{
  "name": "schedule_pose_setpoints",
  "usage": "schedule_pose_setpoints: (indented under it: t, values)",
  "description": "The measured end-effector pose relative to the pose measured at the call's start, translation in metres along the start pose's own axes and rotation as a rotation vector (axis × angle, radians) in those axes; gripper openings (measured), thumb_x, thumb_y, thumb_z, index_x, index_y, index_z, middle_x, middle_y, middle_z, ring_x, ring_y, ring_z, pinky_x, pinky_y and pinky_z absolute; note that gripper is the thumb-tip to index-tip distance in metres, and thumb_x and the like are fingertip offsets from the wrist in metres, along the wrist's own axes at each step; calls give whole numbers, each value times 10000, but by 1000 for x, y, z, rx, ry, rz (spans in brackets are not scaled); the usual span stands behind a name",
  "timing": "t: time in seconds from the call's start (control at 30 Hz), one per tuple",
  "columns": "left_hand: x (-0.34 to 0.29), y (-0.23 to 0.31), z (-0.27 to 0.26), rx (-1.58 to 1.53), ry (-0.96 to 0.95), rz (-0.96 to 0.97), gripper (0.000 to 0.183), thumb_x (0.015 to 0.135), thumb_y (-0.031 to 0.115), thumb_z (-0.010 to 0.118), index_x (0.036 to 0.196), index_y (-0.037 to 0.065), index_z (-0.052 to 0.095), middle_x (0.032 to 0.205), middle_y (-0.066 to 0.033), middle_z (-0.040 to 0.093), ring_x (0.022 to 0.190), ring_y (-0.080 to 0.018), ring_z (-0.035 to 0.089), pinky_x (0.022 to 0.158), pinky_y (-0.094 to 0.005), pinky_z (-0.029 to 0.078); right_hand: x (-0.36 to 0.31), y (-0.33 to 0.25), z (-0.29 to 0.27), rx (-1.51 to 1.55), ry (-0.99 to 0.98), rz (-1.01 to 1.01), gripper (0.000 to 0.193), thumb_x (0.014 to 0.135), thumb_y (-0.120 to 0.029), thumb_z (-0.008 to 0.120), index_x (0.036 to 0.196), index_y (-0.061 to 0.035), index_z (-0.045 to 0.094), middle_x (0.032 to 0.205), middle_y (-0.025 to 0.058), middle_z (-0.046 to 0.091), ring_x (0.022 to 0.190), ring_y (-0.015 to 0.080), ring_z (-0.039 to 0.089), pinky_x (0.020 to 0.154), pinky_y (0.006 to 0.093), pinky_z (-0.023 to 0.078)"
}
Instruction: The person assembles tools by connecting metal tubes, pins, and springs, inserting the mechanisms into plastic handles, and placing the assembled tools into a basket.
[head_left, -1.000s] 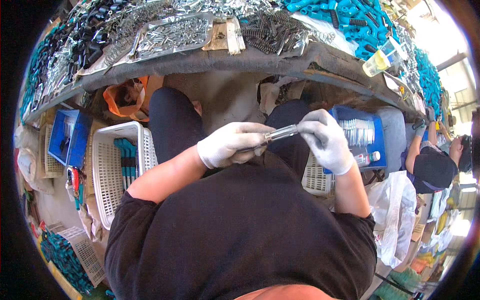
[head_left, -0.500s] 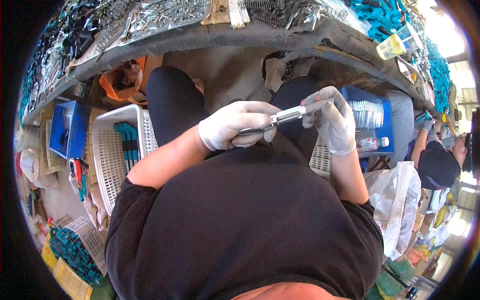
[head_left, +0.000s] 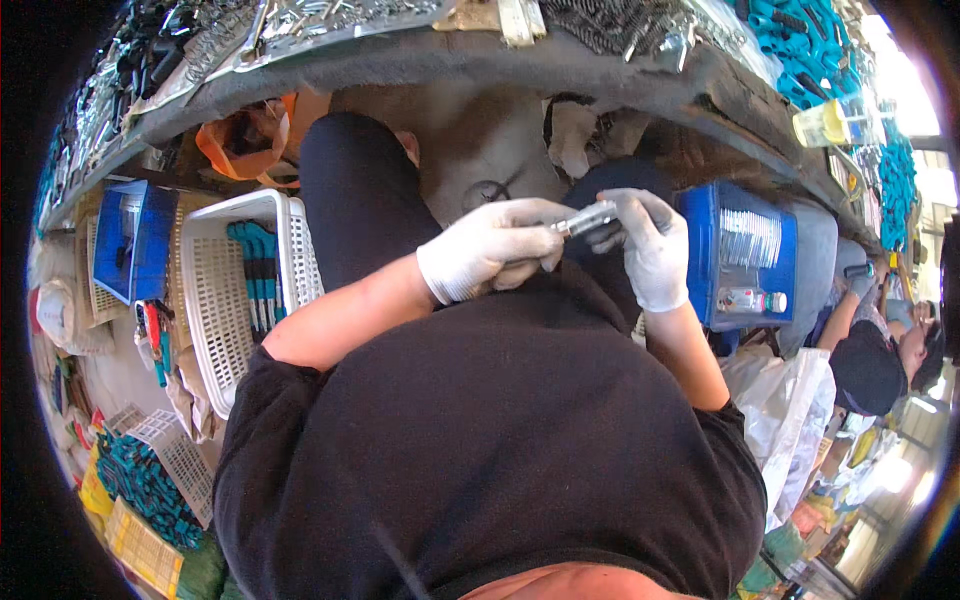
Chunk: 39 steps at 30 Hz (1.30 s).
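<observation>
Open lap space between white basket (head_left: pixel 232 290) and blue crate (head_left: pixel 745 255), table edge (head_left: pixel 420 55) close above.

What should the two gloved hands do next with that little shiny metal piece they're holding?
Probably press or slide it together. The left hand and right hand both pinch the small metal piece between them above the lap, so neither is free. Setting it down in the white basket of teal-handled tools likely comes afterwards.
</observation>
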<state>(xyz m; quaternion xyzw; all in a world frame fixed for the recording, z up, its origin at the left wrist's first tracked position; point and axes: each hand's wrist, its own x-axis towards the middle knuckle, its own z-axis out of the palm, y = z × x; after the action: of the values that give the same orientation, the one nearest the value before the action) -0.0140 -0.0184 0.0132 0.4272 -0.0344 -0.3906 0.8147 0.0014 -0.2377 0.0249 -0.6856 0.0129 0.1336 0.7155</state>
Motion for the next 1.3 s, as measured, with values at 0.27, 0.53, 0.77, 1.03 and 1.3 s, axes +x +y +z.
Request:
schedule_pose_setpoints:
  t: [0.27,0.53,0.77,1.03,1.3]
  values:
    - [9,3,-29,-126,-33,3,486,902,254,583,1261,-58,484,817,-23,531,494,-23,351,429,-176,246,30,4,12,-24,-14,82,225,949,-125,553,1017,70,643,877,130,677,703,168,656,611,267,539]
    - [5,20,-61,-203,8,8,378,937,200,516,1221,-48,484,767,-27,498,469,-46,360,428,-200,272,135,-79,-41,-744,251,-607,182,858,-97,656,1004,12,666,940,86,664,832,145,617,773,283,495]
    - [8,20,-70,-277,100,18,437,945,251,532,1278,-20,447,812,-31,534,491,-57,379,448,-203,306,247,-127,-169,-1628,540,18,679,777,-510,673,1260,-48,557,1287,252,540,1198,361,537,1017,381,411]
    - [14,24,-65,-243,180,18,390,939,249,523,1243,9,477,853,-51,571,491,-85,407,454,-223,322,271,-88,-231,-1038,877,-370,407,843,-228,615,1209,-60,562,1092,163,654,953,224,650,881,377,465]
    - [20,14,-46,-189,196,8,381,944,249,517,1250,28,463,843,-50,558,519,-89,430,458,-227,333,231,-110,-207,-634,548,-428,450,899,-71,549,1335,-19,449,1121,122,623,808,167,658,618,258,501]
